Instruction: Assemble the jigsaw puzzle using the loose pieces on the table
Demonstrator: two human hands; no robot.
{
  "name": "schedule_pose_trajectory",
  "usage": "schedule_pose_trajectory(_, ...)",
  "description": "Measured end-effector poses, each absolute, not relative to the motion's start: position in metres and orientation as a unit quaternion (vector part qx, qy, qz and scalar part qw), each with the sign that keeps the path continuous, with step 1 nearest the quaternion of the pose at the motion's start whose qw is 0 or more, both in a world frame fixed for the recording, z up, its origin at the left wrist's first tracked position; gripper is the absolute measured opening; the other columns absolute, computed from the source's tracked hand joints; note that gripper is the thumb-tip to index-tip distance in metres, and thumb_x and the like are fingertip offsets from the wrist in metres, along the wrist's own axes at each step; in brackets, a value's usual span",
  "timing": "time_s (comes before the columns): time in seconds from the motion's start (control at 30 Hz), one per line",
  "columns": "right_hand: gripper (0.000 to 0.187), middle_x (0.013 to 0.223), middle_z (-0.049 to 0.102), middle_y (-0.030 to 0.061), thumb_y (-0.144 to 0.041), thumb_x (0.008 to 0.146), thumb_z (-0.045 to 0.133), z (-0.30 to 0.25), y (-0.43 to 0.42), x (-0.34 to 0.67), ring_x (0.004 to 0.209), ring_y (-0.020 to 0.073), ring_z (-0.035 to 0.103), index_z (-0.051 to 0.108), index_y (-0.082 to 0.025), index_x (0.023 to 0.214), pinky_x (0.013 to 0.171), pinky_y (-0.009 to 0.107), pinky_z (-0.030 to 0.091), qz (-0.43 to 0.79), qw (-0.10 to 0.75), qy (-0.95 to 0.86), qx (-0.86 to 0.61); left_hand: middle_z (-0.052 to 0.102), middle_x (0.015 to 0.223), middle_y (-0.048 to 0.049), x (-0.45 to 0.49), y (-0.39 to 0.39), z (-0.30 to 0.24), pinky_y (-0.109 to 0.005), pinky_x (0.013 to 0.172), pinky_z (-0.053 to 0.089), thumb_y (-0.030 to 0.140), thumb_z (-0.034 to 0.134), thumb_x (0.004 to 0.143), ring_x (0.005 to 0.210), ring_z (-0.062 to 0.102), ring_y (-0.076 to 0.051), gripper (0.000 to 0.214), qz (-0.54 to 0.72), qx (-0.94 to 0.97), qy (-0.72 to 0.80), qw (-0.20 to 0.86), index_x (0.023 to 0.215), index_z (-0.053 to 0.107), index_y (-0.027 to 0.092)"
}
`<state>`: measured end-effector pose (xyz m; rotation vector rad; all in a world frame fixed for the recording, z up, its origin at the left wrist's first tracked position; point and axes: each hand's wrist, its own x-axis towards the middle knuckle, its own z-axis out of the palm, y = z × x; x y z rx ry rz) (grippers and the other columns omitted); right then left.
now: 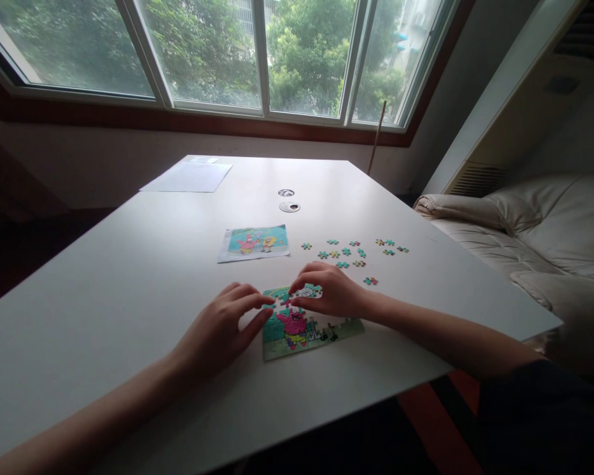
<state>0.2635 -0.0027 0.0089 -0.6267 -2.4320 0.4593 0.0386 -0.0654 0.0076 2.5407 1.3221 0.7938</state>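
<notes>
A partly built cartoon jigsaw puzzle (309, 328) lies near the front of the white table (129, 264). My left hand (222, 330) rests at the puzzle's left edge, fingers stretched out and touching its upper left corner. My right hand (329, 290) lies over the puzzle's top edge, fingers curled and pressing on the pieces there. Whether a loose piece is under its fingertips is hidden. Several loose puzzle pieces (349, 252) are scattered beyond my right hand. A printed reference picture (254, 242) of the same cartoon lies further back.
A sheet of paper (188, 177) lies at the table's far left. Two round cable holes (289, 206) sit in the table's middle back. A pale sofa (539, 237) stands to the right, beyond the table's edge. Windows run behind.
</notes>
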Motion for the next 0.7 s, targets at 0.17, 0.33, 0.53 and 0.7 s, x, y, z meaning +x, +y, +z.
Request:
schedule_pose_trajectory(0.17,0.016,0.083,0.064,0.0053,-0.032,0.080,0.065,0.011,-0.002,0.263,0.078,0.0138,0.058,0.067,-0.017,0.086,0.073,0.028,0.046,0.162,0.298,-0.921,-0.192,0.063,0.078,-0.0022,0.043,-0.054,0.012,-0.025,0.061,0.044,0.037,0.051,0.086,0.067,0.054,-0.014,0.025,0.277,0.797,0.493,0.213,0.084,0.069,0.020)
schedule_pose_trajectory(0.33,0.014,0.084,0.065,0.0046,-0.031,0.083,0.062,0.013,-0.003,0.262,0.079,0.0134,0.058,0.066,-0.019,0.089,0.075,0.029,0.046,0.136,0.305,-0.929,-0.157,0.063,0.075,-0.0016,0.046,-0.053,0.015,-0.025,0.062,0.043,0.040,0.055,0.084,0.069,0.055,-0.014,0.027,0.289,0.778,0.475,0.292,0.076,0.069,0.019)
schedule_pose_trajectory(0.53,0.014,0.083,0.066,0.0038,-0.030,0.085,0.059,0.010,-0.004,0.261,0.079,0.0124,0.059,0.065,-0.018,0.089,0.074,0.027,0.047,0.149,0.349,-0.904,-0.197,0.067,0.072,-0.0019,0.046,-0.050,0.020,-0.027,0.063,0.044,0.042,0.061,0.078,0.069,0.058,-0.016,0.026,0.308,0.726,0.488,0.374,0.073,0.070,0.018)
schedule_pose_trajectory(0.7,0.014,0.078,0.067,0.0035,-0.031,0.083,0.062,0.009,-0.007,0.258,0.076,0.0128,0.060,0.066,-0.018,0.082,0.071,0.027,0.047,0.149,0.357,-0.894,-0.227,0.070,0.074,-0.0034,0.047,-0.050,0.021,-0.027,0.063,0.045,0.045,0.061,0.077,0.072,0.061,-0.019,0.030,0.339,0.671,0.530,0.392,0.074,0.070,0.017)
